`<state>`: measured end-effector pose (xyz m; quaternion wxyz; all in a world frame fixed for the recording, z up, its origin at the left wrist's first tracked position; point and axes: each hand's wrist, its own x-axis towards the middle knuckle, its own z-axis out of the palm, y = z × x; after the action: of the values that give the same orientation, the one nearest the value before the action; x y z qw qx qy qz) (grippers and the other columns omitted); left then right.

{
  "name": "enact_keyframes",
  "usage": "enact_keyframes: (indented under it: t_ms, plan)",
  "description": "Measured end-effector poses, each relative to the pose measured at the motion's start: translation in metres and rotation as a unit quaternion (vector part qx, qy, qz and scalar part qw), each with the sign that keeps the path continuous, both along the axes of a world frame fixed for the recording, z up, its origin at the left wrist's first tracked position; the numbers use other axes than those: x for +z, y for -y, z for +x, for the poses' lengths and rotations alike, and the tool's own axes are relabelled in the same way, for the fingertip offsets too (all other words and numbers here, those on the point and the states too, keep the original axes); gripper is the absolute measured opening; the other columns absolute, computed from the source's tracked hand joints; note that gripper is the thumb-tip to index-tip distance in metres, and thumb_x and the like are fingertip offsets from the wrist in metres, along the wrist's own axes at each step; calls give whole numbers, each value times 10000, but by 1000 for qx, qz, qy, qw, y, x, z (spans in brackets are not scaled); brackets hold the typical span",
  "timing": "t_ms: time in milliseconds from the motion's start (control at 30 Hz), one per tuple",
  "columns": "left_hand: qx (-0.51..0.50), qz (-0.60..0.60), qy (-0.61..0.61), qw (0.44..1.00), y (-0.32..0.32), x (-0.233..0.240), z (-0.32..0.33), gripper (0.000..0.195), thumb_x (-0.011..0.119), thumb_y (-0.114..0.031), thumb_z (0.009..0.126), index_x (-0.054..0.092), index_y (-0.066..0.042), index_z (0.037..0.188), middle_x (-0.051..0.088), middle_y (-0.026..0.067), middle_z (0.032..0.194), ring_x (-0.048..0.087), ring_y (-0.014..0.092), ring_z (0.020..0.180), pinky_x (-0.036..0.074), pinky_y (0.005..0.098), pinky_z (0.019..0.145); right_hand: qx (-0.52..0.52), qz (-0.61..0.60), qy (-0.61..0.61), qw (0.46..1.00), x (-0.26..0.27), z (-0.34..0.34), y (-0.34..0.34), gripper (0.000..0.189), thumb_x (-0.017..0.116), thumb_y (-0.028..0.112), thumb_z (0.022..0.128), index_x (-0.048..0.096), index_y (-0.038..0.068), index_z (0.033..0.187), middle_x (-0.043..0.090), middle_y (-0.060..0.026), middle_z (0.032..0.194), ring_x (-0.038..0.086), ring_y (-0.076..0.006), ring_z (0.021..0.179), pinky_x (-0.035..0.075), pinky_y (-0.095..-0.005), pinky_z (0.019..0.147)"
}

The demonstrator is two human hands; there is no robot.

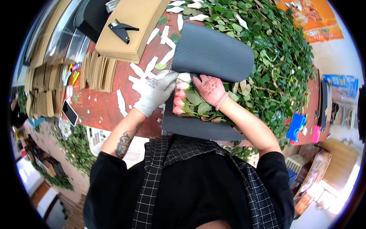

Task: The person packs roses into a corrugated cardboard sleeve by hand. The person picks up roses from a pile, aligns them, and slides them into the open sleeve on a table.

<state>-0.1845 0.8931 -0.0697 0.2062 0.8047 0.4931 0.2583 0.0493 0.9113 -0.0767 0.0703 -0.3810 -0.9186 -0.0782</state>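
Note:
Pink roses point(179, 101) lie in a row, heads to the left, on black corrugated sheeting point(203, 128). The far part of that sheeting is a raised, ribbed black flap point(213, 53) curving over the stems. My left hand point(155, 90), in a whitish knit glove, rests at the left edge of the sheeting by the upper rose heads. Opposite it, my right hand point(211, 89), in a pink glove with dark fingertips, lies over the leaves and stems beneath the flap. A white wrapped head point(184, 76) shows between the hands. Both hands' fingertips are partly hidden, so their grip is unclear.
White tapered sleeves point(121, 98) are scattered on the red table point(94, 106). Leafy rose stems point(274, 63) heap up on the right. Black pliers-like cutters point(123, 31) lie on stacked cardboard point(134, 17). A phone point(70, 113) lies by the left edge, near folded cardboard point(97, 71).

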Motion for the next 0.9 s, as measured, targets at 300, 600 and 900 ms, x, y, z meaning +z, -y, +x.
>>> enact_keyframes:
  t_ms: [300,600,900]
  plan:
    - [-21,82,-33,996,-21,-31,16,152,594,-131,809,649,-116,950,657,63,897,629,262,774,496,364,672,-15,-29,-10,999,1,0,1,314,496,160,813,587,70,1099,606,-101,850,618,-265,772,504,-384,671]
    - [42,55,-10,998,-16,-26,12,171,613,-99,780,628,-132,947,622,92,894,610,289,793,486,383,690,-37,-37,-30,998,0,-3,1,172,499,128,806,559,50,948,626,-116,770,648,-252,691,522,-370,589]
    - [28,45,-127,990,-22,-26,7,196,620,-199,797,641,-133,981,638,68,887,616,286,805,488,383,734,-27,-27,-55,998,-7,-5,-1,166,489,120,813,546,45,950,628,-139,778,655,-273,689,526,-393,570]
